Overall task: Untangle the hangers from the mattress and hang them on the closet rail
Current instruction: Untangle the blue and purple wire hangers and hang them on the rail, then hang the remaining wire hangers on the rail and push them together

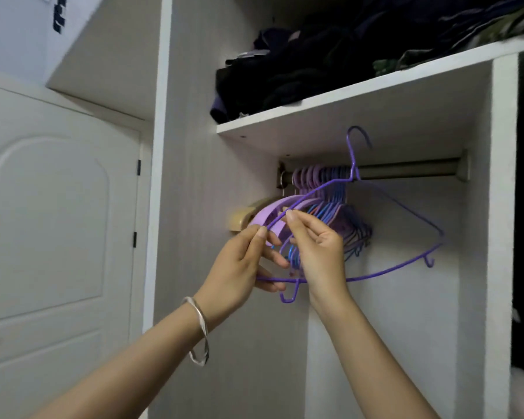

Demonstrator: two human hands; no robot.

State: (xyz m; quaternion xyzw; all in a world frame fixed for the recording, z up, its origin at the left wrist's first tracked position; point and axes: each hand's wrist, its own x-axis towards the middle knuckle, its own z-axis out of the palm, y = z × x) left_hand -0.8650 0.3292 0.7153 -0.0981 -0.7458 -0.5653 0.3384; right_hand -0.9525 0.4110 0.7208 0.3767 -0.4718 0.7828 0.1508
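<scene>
I hold a purple wire hanger [406, 266] up in front of the closet rail [406, 170]; its hook rises above the rail, just under the shelf. My left hand [242, 261] pinches the hanger's left shoulder wire, with its lower fingers at the bottom bar. My right hand [315, 246] pinches the same sloping wire a little higher. Several purple, lilac and blue hangers [324, 189] hang bunched at the rail's left end, behind my hands. The mattress is out of view.
A white shelf [360, 95] above the rail carries piled dark clothes [300, 68]. A beige hanger [242, 219] sticks out at the closet's left wall. White closet side panels flank the opening, a white door [52, 225] stands at left, and a dark compartment lies at right.
</scene>
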